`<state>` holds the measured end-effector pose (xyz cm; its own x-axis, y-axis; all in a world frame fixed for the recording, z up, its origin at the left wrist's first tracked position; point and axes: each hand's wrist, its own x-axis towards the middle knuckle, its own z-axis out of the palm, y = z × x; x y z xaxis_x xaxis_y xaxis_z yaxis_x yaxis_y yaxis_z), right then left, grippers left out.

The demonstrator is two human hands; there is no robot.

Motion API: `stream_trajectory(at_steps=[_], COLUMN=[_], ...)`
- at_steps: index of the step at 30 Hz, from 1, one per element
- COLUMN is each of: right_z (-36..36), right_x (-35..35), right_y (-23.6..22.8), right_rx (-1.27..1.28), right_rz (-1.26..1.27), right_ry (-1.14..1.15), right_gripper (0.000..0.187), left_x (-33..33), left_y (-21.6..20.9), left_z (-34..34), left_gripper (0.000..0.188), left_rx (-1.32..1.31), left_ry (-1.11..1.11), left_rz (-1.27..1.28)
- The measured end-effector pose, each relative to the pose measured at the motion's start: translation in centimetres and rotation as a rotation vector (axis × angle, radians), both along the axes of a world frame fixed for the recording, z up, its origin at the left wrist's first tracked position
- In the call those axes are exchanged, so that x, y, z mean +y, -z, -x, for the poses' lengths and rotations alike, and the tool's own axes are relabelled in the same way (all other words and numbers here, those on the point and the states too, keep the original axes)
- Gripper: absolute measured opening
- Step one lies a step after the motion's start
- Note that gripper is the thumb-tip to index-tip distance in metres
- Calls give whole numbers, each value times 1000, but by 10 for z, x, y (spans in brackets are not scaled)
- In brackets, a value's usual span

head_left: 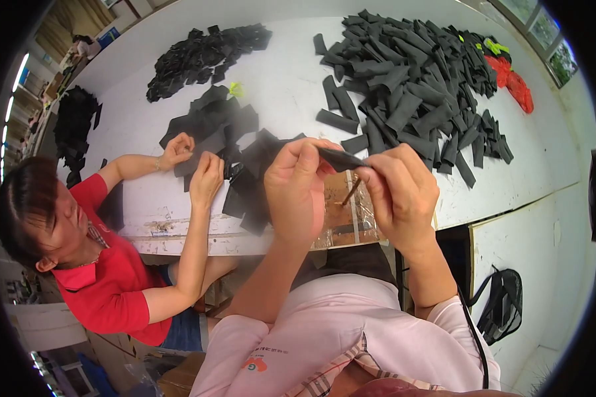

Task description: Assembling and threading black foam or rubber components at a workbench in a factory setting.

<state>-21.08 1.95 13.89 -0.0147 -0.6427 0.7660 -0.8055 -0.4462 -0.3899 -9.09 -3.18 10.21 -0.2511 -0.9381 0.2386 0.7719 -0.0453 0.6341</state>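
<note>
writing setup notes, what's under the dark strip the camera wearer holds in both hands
Below the dark strip a brown surface shows, with clear plastic and a thin dark rod. The strip, left hand and right hand cover parts of it; what lies there cannot be seen.

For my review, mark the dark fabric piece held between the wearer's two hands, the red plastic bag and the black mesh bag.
Dark fabric piece [341, 159]: head view, middle of its visible strip.
Red plastic bag [518, 90]: head view, crumpled body.
Black mesh bag [504, 303]: head view, main body.
</note>
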Motion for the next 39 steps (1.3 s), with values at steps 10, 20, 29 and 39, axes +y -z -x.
stream_trajectory(at_steps=[10, 20, 29, 39], right_z=[-37, -66, -93, -106], right_x=[-9, -35, -43, -43], right_y=[12, 28, 43, 52], right_rx=[-522, -892, -592, -576], right_rz=[-458, -638, -544, -601], right_ry=[-361, -618, -606, -565], right_gripper=[10, 7, 10, 9], left_x=[15, 20, 20, 13], left_y=[3, 26, 37, 51], left_z=[-48, -88, -108, -121], left_gripper=[16, 15, 14, 13], left_rx=[-260, -678, -504, -246], left_ry=[-106, -259, -367, -332], left_rz=[84, 82, 57, 19])
